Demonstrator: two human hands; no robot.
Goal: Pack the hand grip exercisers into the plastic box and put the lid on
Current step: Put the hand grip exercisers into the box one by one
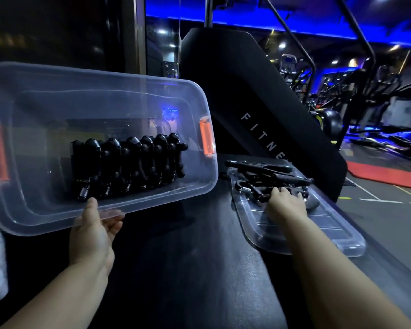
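A clear plastic box (29,205) with orange latches is tilted up toward me at the left. My left hand (94,230) grips its near rim, thumb inside. Several black hand grip exercisers (128,165) stand in a row inside it. To the right, the clear lid (318,231) lies flat on the black padded surface. A loose pile of black exercisers (271,176) sits on the lid's far end. My right hand (286,204) reaches into that pile with its fingers over one exerciser; the fingertips are hidden among the handles.
A black padded bench surface (188,257) carries the lid. A black machine panel (259,110) with white lettering rises behind it. Gym machines and a red mat (387,176) fill the right background under blue lights. A dark wall stands at the left.
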